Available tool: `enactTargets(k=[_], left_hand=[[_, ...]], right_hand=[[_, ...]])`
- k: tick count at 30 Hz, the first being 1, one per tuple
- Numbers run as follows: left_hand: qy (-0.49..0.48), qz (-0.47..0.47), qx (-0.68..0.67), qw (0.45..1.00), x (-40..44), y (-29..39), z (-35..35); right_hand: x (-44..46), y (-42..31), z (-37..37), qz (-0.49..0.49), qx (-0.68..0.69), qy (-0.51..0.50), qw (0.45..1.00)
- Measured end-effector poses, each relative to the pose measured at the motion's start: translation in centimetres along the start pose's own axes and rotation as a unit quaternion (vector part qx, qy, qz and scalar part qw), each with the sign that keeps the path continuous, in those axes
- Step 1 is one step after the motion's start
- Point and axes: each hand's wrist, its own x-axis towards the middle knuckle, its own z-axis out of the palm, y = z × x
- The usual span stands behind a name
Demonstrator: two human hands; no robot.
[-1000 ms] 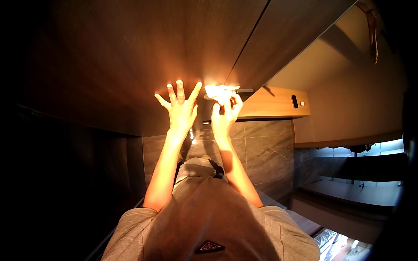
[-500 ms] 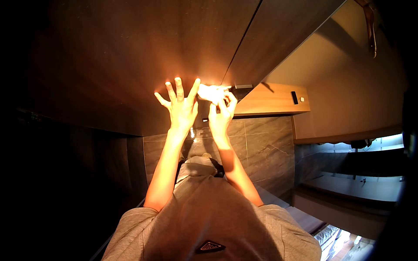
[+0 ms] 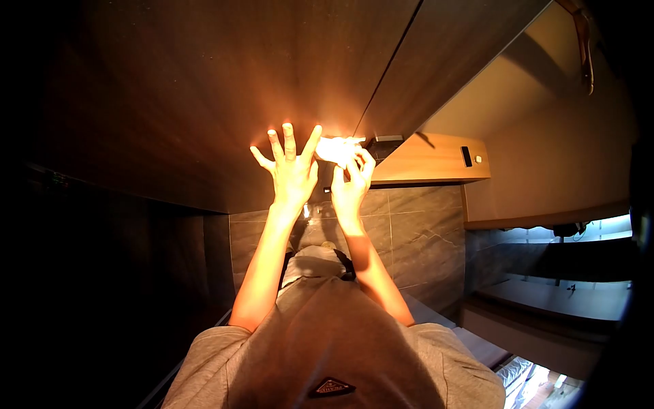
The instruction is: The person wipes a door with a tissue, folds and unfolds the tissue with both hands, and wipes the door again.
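My left hand (image 3: 293, 174) has its fingers spread, with the fingertips against the dark wood panel (image 3: 225, 88). Just to its right, my right hand (image 3: 353, 183) pinches a white cloth or tissue (image 3: 337, 148), so brightly lit that its details are washed out. The cloth lies against the panel near the lower end of a narrow dark seam. A dark handle-like piece with a pale top edge (image 3: 388, 139) is right of the cloth. Both forearms reach forward from grey sleeves.
Beyond the panel's edge runs a light wooden shelf (image 3: 422, 162) holding a black phone-like object (image 3: 466, 156) and a small white item (image 3: 478, 159). Marble-look tiles (image 3: 426, 225) cover the floor. A brown hanger-like object (image 3: 584, 51) hangs at the upper right.
The right hand and cloth first moved left toward the left hand, and now stay close beside it. The left hand keeps its spread pose. The whole view has shifted slightly.
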Motion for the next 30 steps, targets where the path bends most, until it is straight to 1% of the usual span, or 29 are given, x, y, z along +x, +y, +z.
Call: enactTargets(k=[2,3,4,6,9,10,12,15,16,18,21,22,24,25,26,28,29,30], left_hand=[[-0.01,-0.004,-0.008,1.0,-0.1,0.0,-0.1],[-0.014,-0.005,-0.012,1.0,0.0,0.0,-0.2],[-0.012,-0.005,-0.013,1.0,-0.1,0.0,-0.1],[-0.005,-0.004,-0.016,1.0,-0.1,-0.1,0.1],[-0.003,-0.002,-0.01,1.0,0.0,0.0,0.1],[-0.004,-0.002,-0.008,1.0,-0.1,0.0,0.0],[-0.006,0.0,-0.006,1.0,0.0,-0.1,0.0],[-0.009,0.001,0.004,1.0,0.0,-0.1,0.0],[-0.007,0.0,-0.001,1.0,-0.1,-0.1,0.1],[0.0,-0.002,-0.013,1.0,0.0,0.0,0.1],[0.004,-0.004,-0.023,1.0,0.1,0.2,-0.1],[0.0,-0.006,-0.02,1.0,0.1,0.2,-0.2],[-0.008,-0.01,-0.017,1.0,0.1,0.2,-0.3],[-0.005,-0.008,-0.018,1.0,0.2,0.2,-0.2],[-0.001,-0.007,-0.019,1.0,0.4,0.1,-0.1],[-0.003,-0.007,-0.021,1.0,0.0,0.0,-0.2],[-0.005,-0.007,-0.023,1.0,0.0,0.0,-0.2],[-0.006,-0.008,-0.024,1.0,0.1,0.1,-0.3]], right_hand=[[1.0,-0.7,-0.4,0.011,0.008,0.025,1.0],[2.0,-1.2,-0.6,-0.021,-0.036,0.048,0.998],[2.6,-1.9,-1.0,0.018,-0.015,0.049,0.999],[3.3,-2.3,-1.0,0.029,0.011,0.064,0.997],[1.8,-1.2,-0.5,0.002,0.0,0.048,0.999],[0.8,-0.4,-0.1,0.036,0.012,0.024,0.999],[0.1,-0.1,0.0,-0.011,-0.027,-0.006,1.0],[0.9,-1.7,-0.5,0.1,0.043,0.021,0.994],[1.6,-1.5,-0.7,0.064,0.015,0.028,0.997],[2.7,-2.7,-1.0,0.099,0.069,0.054,0.991],[2.0,-1.7,-0.3,0.018,0.024,0.076,0.997],[1.2,-0.7,0.0,0.02,-0.006,0.05,0.999],[-0.3,0.4,0.5,0.019,0.009,-0.005,1.0],[-0.7,0.4,0.6,0.035,0.023,-0.021,0.999],[-0.5,0.7,0.6,0.056,0.024,-0.013,0.998],[0.3,-1.1,-0.1,0.107,0.022,-0.002,0.994],[0.9,-1.2,-0.2,0.105,0.045,0.022,0.993],[1.6,-1.2,-0.2,0.072,0.057,0.05,0.995]])
